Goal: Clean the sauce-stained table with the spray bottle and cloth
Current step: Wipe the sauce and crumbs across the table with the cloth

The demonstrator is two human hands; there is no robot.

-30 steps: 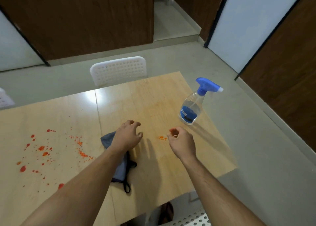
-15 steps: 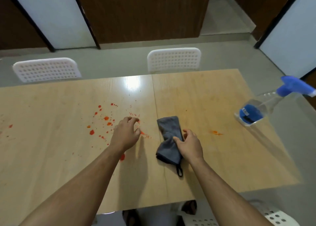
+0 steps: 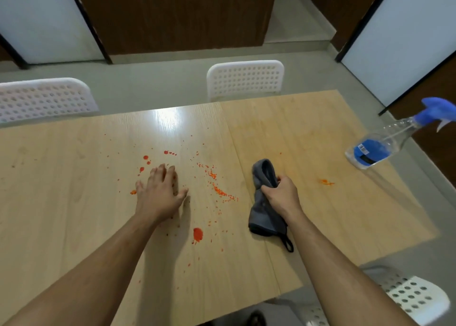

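Orange-red sauce spatter (image 3: 217, 190) covers the middle of the light wooden table (image 3: 74, 202), with a bigger drop (image 3: 198, 234) nearer me and a small smear (image 3: 325, 182) to the right. My left hand (image 3: 160, 192) lies flat on the table, fingers spread, among the spots. My right hand (image 3: 281, 195) grips a grey cloth (image 3: 262, 175) with a black loop, its lower end touching the table. A clear spray bottle (image 3: 377, 148) with blue trigger and label stands at the table's right edge, apart from both hands.
Two white perforated chairs (image 3: 245, 79) (image 3: 44, 99) stand at the far side of the table. Another white chair (image 3: 409, 296) is at the near right corner. Beyond lie grey floor, brown wall panels and white doors.
My right hand has closed around the cloth and bunched it up off the table. My left hand has spread flat onto the stained area. The view has swung left since one second ago.
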